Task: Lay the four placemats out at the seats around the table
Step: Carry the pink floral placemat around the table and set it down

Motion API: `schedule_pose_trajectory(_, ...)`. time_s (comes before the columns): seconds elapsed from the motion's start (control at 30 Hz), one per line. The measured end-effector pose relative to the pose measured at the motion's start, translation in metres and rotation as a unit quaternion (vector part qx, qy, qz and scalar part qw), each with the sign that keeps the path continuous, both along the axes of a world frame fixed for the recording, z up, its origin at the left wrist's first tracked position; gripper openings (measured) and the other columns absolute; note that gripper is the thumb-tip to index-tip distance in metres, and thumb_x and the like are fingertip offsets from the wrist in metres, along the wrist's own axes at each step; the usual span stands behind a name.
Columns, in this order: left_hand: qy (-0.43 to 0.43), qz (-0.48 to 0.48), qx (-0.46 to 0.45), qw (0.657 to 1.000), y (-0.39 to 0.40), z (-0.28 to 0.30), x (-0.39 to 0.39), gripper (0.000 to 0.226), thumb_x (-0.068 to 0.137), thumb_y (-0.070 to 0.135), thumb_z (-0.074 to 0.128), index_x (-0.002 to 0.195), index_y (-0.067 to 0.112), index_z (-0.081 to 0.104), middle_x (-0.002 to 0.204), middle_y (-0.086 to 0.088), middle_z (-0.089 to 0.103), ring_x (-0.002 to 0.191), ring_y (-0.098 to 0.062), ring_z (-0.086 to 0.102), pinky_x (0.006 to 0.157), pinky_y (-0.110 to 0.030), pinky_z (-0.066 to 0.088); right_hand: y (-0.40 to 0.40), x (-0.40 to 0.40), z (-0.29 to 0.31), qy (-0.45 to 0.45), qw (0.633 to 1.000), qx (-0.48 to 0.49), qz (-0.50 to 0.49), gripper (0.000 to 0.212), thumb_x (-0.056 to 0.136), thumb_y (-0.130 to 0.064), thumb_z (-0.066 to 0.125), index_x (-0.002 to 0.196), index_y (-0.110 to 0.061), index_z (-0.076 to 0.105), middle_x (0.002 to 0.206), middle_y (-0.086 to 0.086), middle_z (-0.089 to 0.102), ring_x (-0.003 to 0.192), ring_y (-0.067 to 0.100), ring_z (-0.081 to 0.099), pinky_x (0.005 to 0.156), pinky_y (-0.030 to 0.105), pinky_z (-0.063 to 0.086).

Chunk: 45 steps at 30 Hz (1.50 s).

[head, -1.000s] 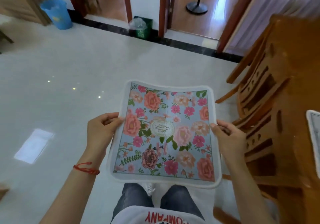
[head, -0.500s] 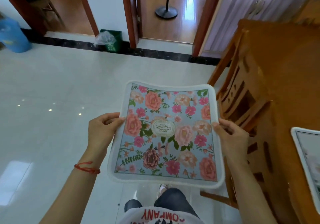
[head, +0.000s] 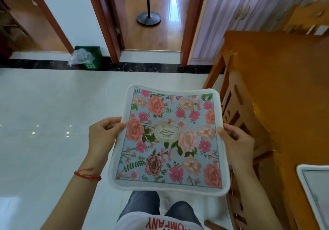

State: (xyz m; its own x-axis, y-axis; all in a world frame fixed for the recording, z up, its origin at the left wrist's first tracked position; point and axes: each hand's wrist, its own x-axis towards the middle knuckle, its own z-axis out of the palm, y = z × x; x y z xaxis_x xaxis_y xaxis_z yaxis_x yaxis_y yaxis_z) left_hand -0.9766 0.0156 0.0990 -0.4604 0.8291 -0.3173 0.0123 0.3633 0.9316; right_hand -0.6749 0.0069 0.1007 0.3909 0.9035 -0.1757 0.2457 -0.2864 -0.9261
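Note:
I hold a floral placemat (head: 169, 139), blue with pink and peach flowers and a white border, flat in front of me over the floor. My left hand (head: 103, 133) grips its left edge and my right hand (head: 236, 144) grips its right edge. The orange wooden table (head: 284, 91) stands to my right, just beyond the mat. Another placemat (head: 315, 192) with a white border lies on the table at the right edge of the view, partly cut off.
A wooden chair (head: 236, 116) is tucked against the table's near side, right beside the held mat. White tile floor spreads to the left. A green bin (head: 89, 57) stands by the wall, and a black lamp base (head: 148, 18) sits beyond the doorway.
The view has swung right and forward: the table fills more of the right side and the doorway is nearer. Both hands keep the same grip on the floral mat.

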Motion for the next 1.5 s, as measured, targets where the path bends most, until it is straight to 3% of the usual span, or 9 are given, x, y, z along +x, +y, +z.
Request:
schedule_pose_trajectory(0.13, 0.006, -0.044, -0.002, 0.999, 0.065, -0.003, 0.0, 0.015, 0.077, 0.011, 0.072, 0.092, 0.008, 0.069, 0.081, -0.007, 0.069, 0.067, -0.015, 0.065, 0.055, -0.016, 0.055, 0.042, -0.001, -0.005, -0.001, 0.999, -0.004, -0.044, 0.023, 0.084, -0.019, 0.064, 0.107, -0.019, 0.064, 0.085, -0.002, 0.069, 0.071, 0.013, 0.068, 0.062, 0.03, 0.057)
schedule_pose_trajectory(0.23, 0.009, -0.087, 0.003, 0.996, 0.116, 0.001, 0.001, 0.008, 0.077, 0.011, 0.071, 0.085, 0.013, 0.069, 0.079, -0.005, 0.069, 0.058, -0.007, 0.066, 0.053, -0.016, 0.054, 0.073, -0.003, -0.004, 0.008, 0.997, 0.014, -0.076, 0.017, 0.084, -0.016, 0.064, 0.099, -0.024, 0.063, 0.079, -0.007, 0.068, 0.061, 0.002, 0.067, 0.053, 0.017, 0.054)
schedule_pose_trajectory(0.37, 0.025, -0.138, 0.012, 0.99, 0.178, 0.009, 0.006, 0.007, 0.077, 0.011, 0.071, 0.083, 0.016, 0.07, 0.077, -0.003, 0.07, 0.065, -0.018, 0.066, 0.06, -0.025, 0.059, 0.11, -0.002, -0.001, 0.006, 0.992, 0.016, -0.128, 0.014, 0.084, -0.019, 0.065, 0.097, -0.019, 0.069, 0.076, -0.005, 0.071, 0.067, 0.013, 0.069, 0.061, 0.03, 0.058)
schedule_pose_trajectory(0.47, 0.024, -0.177, 0.015, 0.984, 0.216, 0.014, 0.015, 0.007, 0.077, 0.012, 0.072, 0.079, 0.019, 0.069, 0.076, -0.002, 0.071, 0.066, -0.021, 0.066, 0.059, -0.026, 0.059, 0.127, 0.001, 0.003, 0.012, 0.988, 0.034, -0.151, 0.014, 0.084, -0.018, 0.064, 0.084, -0.032, 0.066, 0.07, -0.009, 0.071, 0.064, 0.01, 0.069, 0.057, 0.025, 0.057)
schedule_pose_trajectory(0.6, 0.025, -0.221, 0.016, 0.975, 0.258, 0.016, 0.037, 0.008, 0.077, 0.013, 0.071, 0.08, 0.02, 0.07, 0.072, 0.002, 0.072, 0.06, -0.014, 0.068, 0.059, -0.026, 0.059, 0.141, 0.014, 0.005, 0.021, 0.98, 0.035, -0.192, 0.011, 0.084, -0.016, 0.064, 0.087, -0.027, 0.066, 0.069, -0.007, 0.071, 0.064, 0.01, 0.069, 0.057, 0.026, 0.057)
schedule_pose_trajectory(0.97, 0.032, -0.348, 0.042, 0.936, 0.34, 0.019, 0.152, 0.011, 0.079, 0.01, 0.069, 0.083, 0.02, 0.072, 0.071, 0.005, 0.072, 0.066, -0.015, 0.068, 0.064, -0.027, 0.059, 0.155, 0.09, 0.008, 0.023, 0.946, 0.049, -0.319, 0.011, 0.085, -0.015, 0.063, 0.095, -0.016, 0.066, 0.076, -0.005, 0.07, 0.061, 0.01, 0.069, 0.051, 0.023, 0.056)
schedule_pose_trajectory(1.23, 0.049, -0.419, 0.043, 0.906, 0.385, 0.02, 0.262, 0.008, 0.08, 0.013, 0.068, 0.087, 0.016, 0.07, 0.081, -0.003, 0.07, 0.076, -0.025, 0.066, 0.079, -0.04, 0.055, 0.153, 0.153, 0.01, 0.021, 0.91, 0.066, -0.408, 0.009, 0.084, -0.015, 0.063, 0.092, -0.018, 0.065, 0.066, -0.015, 0.069, 0.061, 0.005, 0.068, 0.05, 0.018, 0.053)
schedule_pose_trajectory(1.4, 0.032, -0.469, 0.035, 0.882, 0.403, 0.02, 0.317, 0.01, 0.08, 0.012, 0.068, 0.081, 0.022, 0.068, 0.061, 0.014, 0.068, 0.059, -0.005, 0.065, 0.061, -0.025, 0.055, 0.151, 0.177, 0.006, 0.006, 0.888, 0.06, -0.456, 0.012, 0.085, -0.016, 0.063, 0.096, -0.014, 0.067, 0.076, -0.011, 0.07, 0.065, 0.008, 0.069, 0.055, 0.021, 0.056)
schedule_pose_trajectory(1.5, 0.033, -0.494, 0.03, 0.868, 0.42, 0.018, 0.348, 0.01, 0.081, 0.012, 0.068, 0.089, 0.017, 0.07, 0.068, 0.012, 0.068, 0.059, -0.006, 0.064, 0.062, -0.024, 0.054, 0.156, 0.189, 0.004, 0.011, 0.87, 0.053, -0.49, 0.012, 0.085, -0.017, 0.063, 0.095, -0.014, 0.069, 0.084, -0.002, 0.07, 0.068, 0.011, 0.069, 0.057, 0.024, 0.058)
